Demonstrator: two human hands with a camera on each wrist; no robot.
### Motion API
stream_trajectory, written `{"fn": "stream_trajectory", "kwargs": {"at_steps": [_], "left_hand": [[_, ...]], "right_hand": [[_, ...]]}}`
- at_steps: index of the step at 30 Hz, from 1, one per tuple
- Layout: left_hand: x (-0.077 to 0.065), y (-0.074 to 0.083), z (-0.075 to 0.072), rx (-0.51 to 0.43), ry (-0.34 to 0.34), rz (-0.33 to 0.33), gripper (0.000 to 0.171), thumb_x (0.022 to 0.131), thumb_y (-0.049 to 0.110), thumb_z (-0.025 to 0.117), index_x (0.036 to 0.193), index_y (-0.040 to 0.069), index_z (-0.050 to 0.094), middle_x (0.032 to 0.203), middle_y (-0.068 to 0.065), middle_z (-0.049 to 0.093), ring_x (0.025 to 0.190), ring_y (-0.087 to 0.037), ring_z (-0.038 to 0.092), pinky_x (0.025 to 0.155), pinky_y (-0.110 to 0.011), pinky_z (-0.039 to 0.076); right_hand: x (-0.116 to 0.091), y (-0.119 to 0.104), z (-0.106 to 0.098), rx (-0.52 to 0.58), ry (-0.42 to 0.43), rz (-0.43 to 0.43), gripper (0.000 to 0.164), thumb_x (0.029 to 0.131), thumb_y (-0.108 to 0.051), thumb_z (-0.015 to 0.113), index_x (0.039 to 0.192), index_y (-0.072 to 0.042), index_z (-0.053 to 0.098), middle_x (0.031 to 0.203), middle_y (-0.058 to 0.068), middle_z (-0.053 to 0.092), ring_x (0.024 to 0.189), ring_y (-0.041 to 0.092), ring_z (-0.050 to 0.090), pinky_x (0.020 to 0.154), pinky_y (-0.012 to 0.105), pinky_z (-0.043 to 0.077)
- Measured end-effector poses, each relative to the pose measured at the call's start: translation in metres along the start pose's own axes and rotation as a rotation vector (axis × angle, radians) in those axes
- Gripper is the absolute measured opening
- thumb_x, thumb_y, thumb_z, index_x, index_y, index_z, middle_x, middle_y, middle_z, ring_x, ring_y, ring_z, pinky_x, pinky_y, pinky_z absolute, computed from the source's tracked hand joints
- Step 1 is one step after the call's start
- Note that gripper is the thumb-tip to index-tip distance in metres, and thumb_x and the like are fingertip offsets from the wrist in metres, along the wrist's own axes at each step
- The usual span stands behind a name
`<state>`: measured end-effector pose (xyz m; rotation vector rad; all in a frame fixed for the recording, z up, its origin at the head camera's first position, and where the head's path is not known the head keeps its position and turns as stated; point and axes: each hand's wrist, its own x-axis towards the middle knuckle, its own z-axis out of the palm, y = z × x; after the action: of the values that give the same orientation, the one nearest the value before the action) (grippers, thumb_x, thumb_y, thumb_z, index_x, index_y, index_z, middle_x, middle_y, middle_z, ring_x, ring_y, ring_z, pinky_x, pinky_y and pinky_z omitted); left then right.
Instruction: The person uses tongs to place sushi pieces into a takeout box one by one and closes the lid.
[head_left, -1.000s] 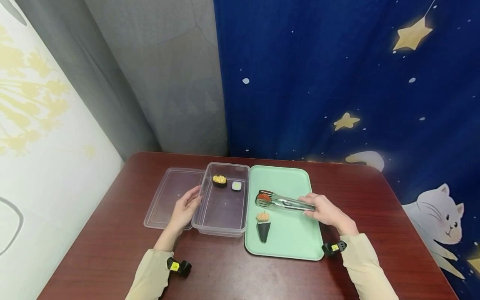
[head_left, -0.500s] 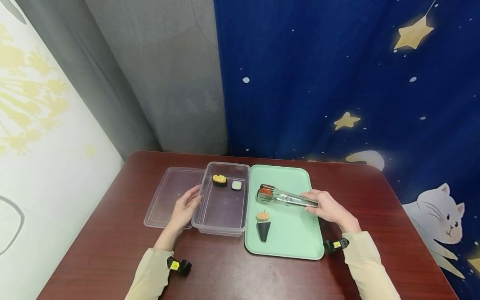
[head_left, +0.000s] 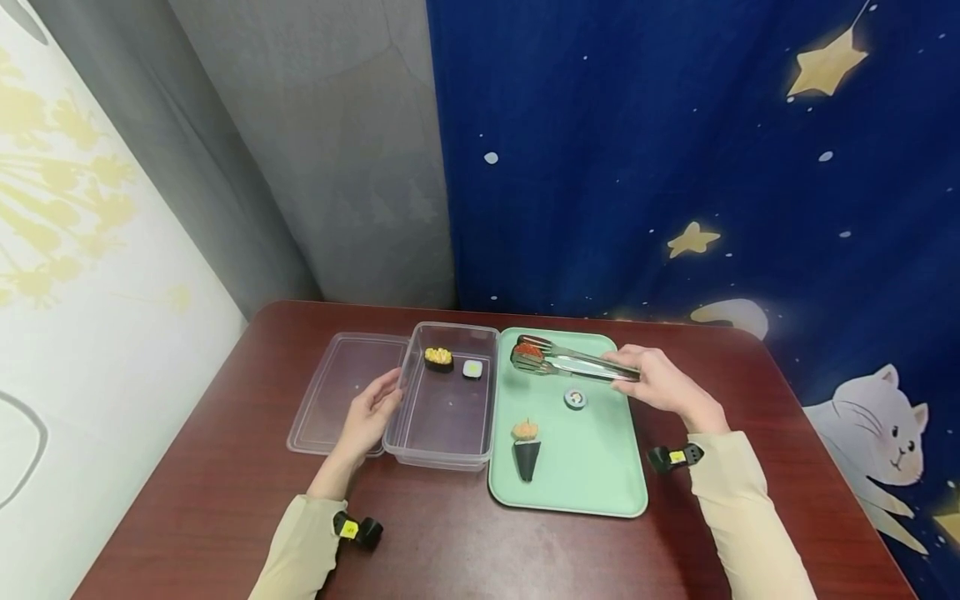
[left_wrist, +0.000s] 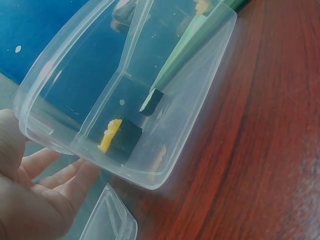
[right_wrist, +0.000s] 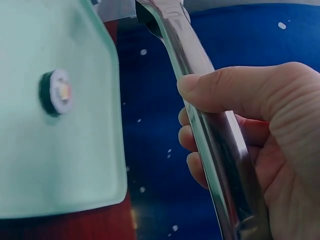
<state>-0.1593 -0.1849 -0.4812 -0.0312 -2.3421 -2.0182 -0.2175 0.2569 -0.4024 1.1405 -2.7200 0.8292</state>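
Note:
My right hand (head_left: pixel 660 385) grips metal tongs (right_wrist: pixel 200 90) above the upper part of the green tray (head_left: pixel 592 483). Between the tong tips is a sushi piece with red topping (head_left: pixel 529 351), partly covered by the prongs. Below the tongs a round sushi roll (head_left: pixel 575 399) lies on the tray, and a dark cone hand roll (head_left: pixel 527 460) with an orange-tan top lies at lower left. My left hand (head_left: pixel 372 414) touches the left wall of the clear plastic container (left_wrist: pixel 195 120), its fingers loosely extended. Inside sit a yellow-topped sushi (head_left: pixel 438 359) and a small white-topped roll (head_left: pixel 472 369).
The clear lid (head_left: pixel 330 400) lies left of the container, partly behind my left hand. All stands on a dark red-brown table (head_left: pixel 450 542), whose far edge runs before a grey and a blue starry curtain (head_left: pixel 600 167).
My right hand has raised the tongs and the red-topped sushi away from me, uncovering the round roll on the tray. My left hand and the container stay put.

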Motion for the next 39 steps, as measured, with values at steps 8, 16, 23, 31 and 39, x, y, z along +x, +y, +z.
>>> {"fn": "stream_trajectory", "kwargs": {"at_steps": [8, 16, 23, 31, 39], "left_hand": [[0.0, -0.001, 0.0, -0.005, -0.007, 0.006, 0.043, 0.096, 0.004, 0.05, 0.137, -0.004, 0.042, 0.131, -0.028, 0.049, 0.12, -0.038, 0.05, 0.091, -0.017, 0.046], [0.001, -0.002, -0.001, 0.011, -0.004, 0.018, 0.043, 0.096, 0.005, 0.051, 0.136, -0.005, 0.042, 0.13, -0.028, 0.05, 0.118, -0.037, 0.051, 0.087, -0.015, 0.048], [0.001, -0.001, 0.0, -0.01, -0.01, 0.019, 0.042, 0.096, 0.005, 0.051, 0.136, -0.004, 0.042, 0.131, -0.029, 0.049, 0.119, -0.038, 0.05, 0.089, -0.014, 0.046], [0.0, -0.002, -0.001, -0.002, -0.006, 0.003, 0.043, 0.096, 0.005, 0.051, 0.137, -0.003, 0.042, 0.131, -0.028, 0.049, 0.119, -0.037, 0.051, 0.09, -0.017, 0.047], [0.001, -0.002, -0.001, -0.009, -0.009, 0.005, 0.043, 0.096, 0.005, 0.05, 0.137, -0.004, 0.041, 0.132, -0.028, 0.048, 0.121, -0.037, 0.049, 0.093, -0.019, 0.046]], "right_hand": [[0.023, -0.015, -0.004, 0.001, -0.049, -0.024, 0.044, 0.08, -0.001, 0.071, 0.12, 0.01, 0.058, 0.102, 0.017, 0.063, 0.073, 0.017, 0.051, 0.058, 0.026, 0.047], [0.052, -0.03, 0.006, 0.033, -0.101, -0.029, 0.04, 0.082, -0.003, 0.069, 0.12, 0.005, 0.061, 0.1, 0.012, 0.064, 0.071, 0.017, 0.05, 0.06, 0.026, 0.047], [0.073, -0.039, 0.017, 0.049, -0.132, -0.076, 0.04, 0.083, -0.004, 0.068, 0.122, 0.004, 0.06, 0.098, 0.012, 0.062, 0.064, 0.008, 0.045, 0.059, 0.025, 0.046], [0.094, -0.046, 0.036, 0.067, -0.179, -0.081, 0.037, 0.081, -0.003, 0.067, 0.118, 0.003, 0.063, 0.103, 0.013, 0.065, 0.076, 0.017, 0.053, 0.064, 0.027, 0.048], [0.112, -0.049, 0.053, 0.036, -0.231, -0.153, 0.033, 0.077, -0.003, 0.067, 0.11, -0.002, 0.067, 0.091, 0.012, 0.065, 0.075, 0.023, 0.054, 0.065, 0.028, 0.047]]}}
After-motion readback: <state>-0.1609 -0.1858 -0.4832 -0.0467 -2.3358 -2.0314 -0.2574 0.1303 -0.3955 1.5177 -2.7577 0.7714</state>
